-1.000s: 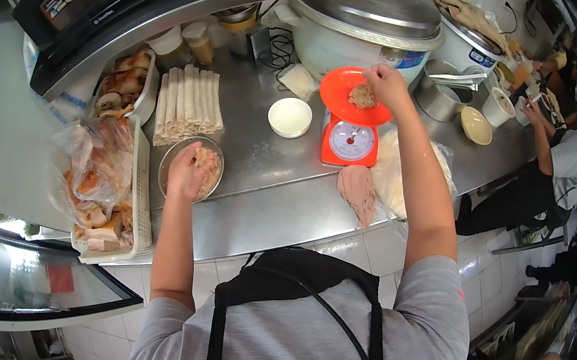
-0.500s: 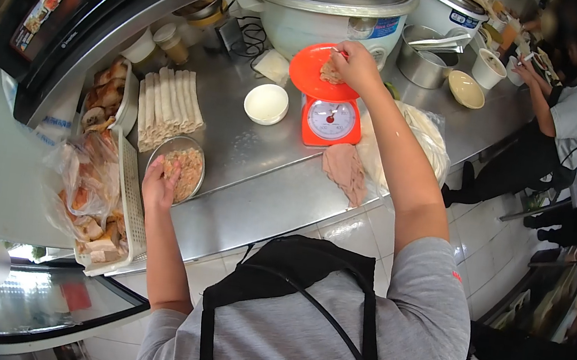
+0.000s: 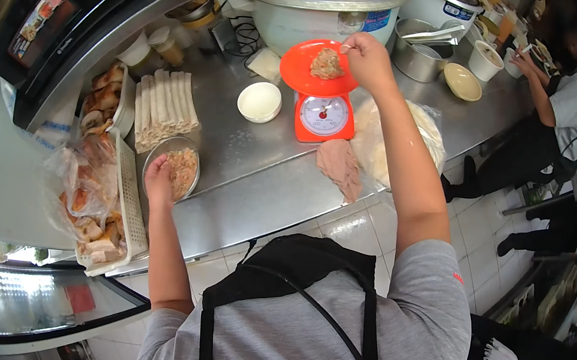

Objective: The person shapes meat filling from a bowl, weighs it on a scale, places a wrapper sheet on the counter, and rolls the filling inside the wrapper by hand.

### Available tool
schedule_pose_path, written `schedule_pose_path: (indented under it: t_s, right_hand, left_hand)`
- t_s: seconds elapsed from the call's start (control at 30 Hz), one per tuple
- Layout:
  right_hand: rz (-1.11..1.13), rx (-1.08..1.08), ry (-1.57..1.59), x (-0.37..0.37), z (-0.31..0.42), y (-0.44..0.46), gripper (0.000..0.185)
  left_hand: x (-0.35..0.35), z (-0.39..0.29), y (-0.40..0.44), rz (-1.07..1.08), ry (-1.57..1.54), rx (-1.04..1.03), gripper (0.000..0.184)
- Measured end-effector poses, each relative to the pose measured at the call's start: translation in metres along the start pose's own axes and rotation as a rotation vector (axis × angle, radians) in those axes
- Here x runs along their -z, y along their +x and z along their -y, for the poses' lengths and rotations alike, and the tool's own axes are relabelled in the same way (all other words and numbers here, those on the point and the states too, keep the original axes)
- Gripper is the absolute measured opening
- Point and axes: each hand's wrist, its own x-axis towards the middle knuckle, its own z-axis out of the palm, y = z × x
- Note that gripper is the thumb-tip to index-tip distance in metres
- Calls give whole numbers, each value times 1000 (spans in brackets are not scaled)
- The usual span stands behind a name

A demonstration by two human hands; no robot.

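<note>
My right hand [image 3: 368,61] is above the right edge of the red plate [image 3: 296,64] on the kitchen scale [image 3: 324,117]. Its thumb and fingers are pinched together; whatever is in them is too small to tell. A clump of minced meat filling [image 3: 327,65] lies on the plate beside the fingertips. At the left, my left hand [image 3: 159,179] has its closed fingers at the near-left rim of a metal bowl [image 3: 192,189] of the same filling. What they grip, if anything, is hidden. A white bowl [image 3: 259,103] stands between the metal bowl and the scale.
Pale rolls [image 3: 165,105] are stacked behind the metal bowl. A basket [image 3: 127,195] of bagged cooked meat stands left. A crumpled cloth [image 3: 340,166] and a plastic bag [image 3: 410,141] lie near the counter's front edge. A rice cooker [image 3: 309,26] stands behind; another person [image 3: 575,108] works at right.
My right hand has drawn back from the filling on the plate, leaving the clump in view. My left hand's fingers, spread before, have closed. The camera view has shifted slightly.
</note>
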Motion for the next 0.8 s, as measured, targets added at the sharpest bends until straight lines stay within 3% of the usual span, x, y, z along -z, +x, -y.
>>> schedule_pose_path:
  t_s: [0.07,0.13,0.23,0.27,0.37,0.43,0.53,0.57,0.67,0.8]
  right_hand:
    - [85,-155,49,32,18,-14,8]
    - [121,-109,270,64,16,-39,8]
    - [397,-304,153,112,-2,-90,13]
    - [483,-381,101,118,-21,-111,17]
    - [538,-472,-139,121,-55,-164,24]
    - [481,-612,-332,122,-69,-189,28]
    - [408,-293,-464,117,-79,-223,34]
    - [391,-294,-475,115,-77,-229,36]
    - [319,-329,-509,108,-76,-241,40]
    - [151,-398,-481,104,-88,-257,45]
  left_hand:
    - [5,11,6,40,383,-94,25]
    - [5,6,-2,114,804,-139,26]
    - [-12,-13,-21,-28,1112,-209,32]
    - [-18,-11,-23,-122,1150,-429,32]
    - [-69,-39,-30,-25,792,-831,30]
    - [-128,-68,-59,234,605,-875,27]
    - [-212,-80,-109,651,436,-1012,28]
    - [-238,-82,-127,838,292,-1012,28]
    - [-309,-60,-164,1158,278,-989,28]
    - [-372,-19,-181,1173,447,-1064,29]
